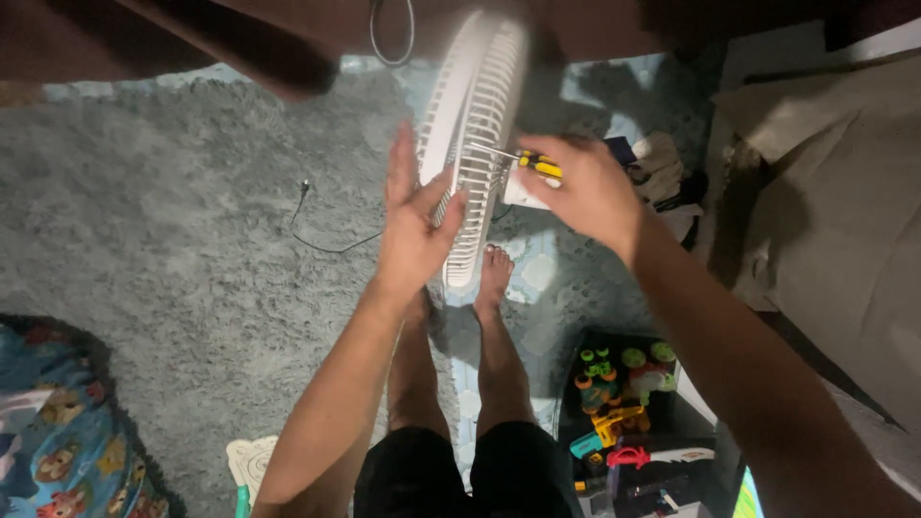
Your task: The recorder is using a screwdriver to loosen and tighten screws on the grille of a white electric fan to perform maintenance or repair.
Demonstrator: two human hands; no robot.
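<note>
White fan grille [472,144], one, between two hands: left hand [413,225] steadying, right hand [587,192] gripping one screwdriver [537,165].

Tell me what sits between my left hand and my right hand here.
The white fan guard stands edge-on between left hand and right hand, which holds a yellow-handled screwdriver; head view.
</note>
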